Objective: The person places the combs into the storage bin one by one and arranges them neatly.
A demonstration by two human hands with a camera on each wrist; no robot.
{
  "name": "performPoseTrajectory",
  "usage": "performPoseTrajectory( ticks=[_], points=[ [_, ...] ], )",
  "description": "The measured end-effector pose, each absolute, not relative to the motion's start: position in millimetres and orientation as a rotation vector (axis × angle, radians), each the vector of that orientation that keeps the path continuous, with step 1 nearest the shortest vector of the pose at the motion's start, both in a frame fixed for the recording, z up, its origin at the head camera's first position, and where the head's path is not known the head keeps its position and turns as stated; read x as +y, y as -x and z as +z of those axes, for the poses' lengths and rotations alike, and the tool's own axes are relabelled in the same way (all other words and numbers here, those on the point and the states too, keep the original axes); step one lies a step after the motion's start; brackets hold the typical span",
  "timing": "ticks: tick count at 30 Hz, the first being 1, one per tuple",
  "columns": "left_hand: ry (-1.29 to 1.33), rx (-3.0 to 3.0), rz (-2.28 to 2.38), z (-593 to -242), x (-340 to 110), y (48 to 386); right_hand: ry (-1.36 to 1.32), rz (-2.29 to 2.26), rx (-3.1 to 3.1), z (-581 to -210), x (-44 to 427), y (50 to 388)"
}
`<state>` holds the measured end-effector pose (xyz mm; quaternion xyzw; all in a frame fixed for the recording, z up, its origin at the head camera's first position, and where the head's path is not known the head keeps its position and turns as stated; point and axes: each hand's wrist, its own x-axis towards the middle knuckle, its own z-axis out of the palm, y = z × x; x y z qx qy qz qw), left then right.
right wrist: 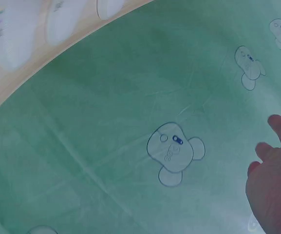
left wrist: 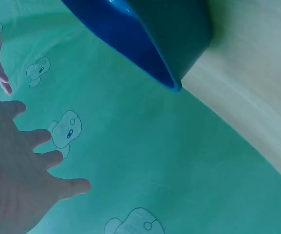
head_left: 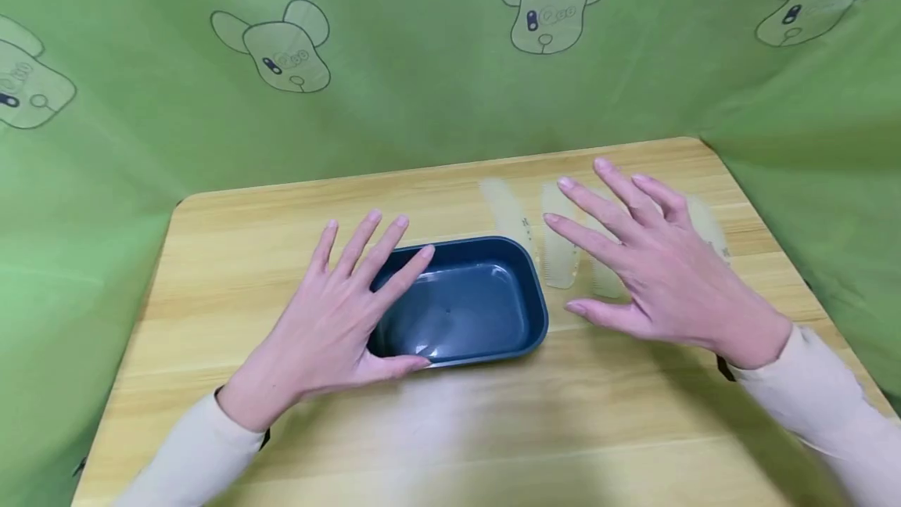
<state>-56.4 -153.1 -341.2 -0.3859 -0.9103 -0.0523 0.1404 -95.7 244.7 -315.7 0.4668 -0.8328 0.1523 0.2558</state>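
A dark blue rectangular box [head_left: 468, 311], open at the top with nothing inside, sits mid-table. Over its left end hovers my left hand [head_left: 338, 307], fingers straight and spread; the left wrist view shows that hand apart from the box [left wrist: 184, 39]. My right hand [head_left: 655, 268], fingers also spread, hangs above several pale translucent combs lying right of the box. One comb [head_left: 501, 206] lies behind the box's right corner, another comb [head_left: 559, 260] beside it. The right hand partly covers a third comb [head_left: 607, 282] and one at the far right [head_left: 707, 227]. Neither hand holds anything.
The wooden table [head_left: 246, 257] has rounded back corners. A green curtain [head_left: 422, 100] printed with cartoon animal heads hangs behind it and along both sides.
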Motion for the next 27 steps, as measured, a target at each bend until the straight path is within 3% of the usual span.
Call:
performPoseTrajectory(
  ticks=[4, 14, 20, 27],
  points=[
    [1.096, -2.652, -0.177, -348.9, -156.4, 57.5, -1.141, 0.569, -2.388, -332.4, 252.0, 104.8],
    [0.946, -2.979, -0.512, -384.7, -179.0, 50.6, -0.394, 1.299, -2.892, -397.1, 238.6, 149.1],
    [0.792, -3.142, -0.818, -398.2, -191.7, 48.4, -0.404, 1.238, -3.045, -417.8, 212.3, 171.8],
    [0.792, -3.146, -0.993, -417.4, -192.5, 52.6, -0.368, 0.901, -3.173, -424.0, 198.4, 176.1]
  ],
)
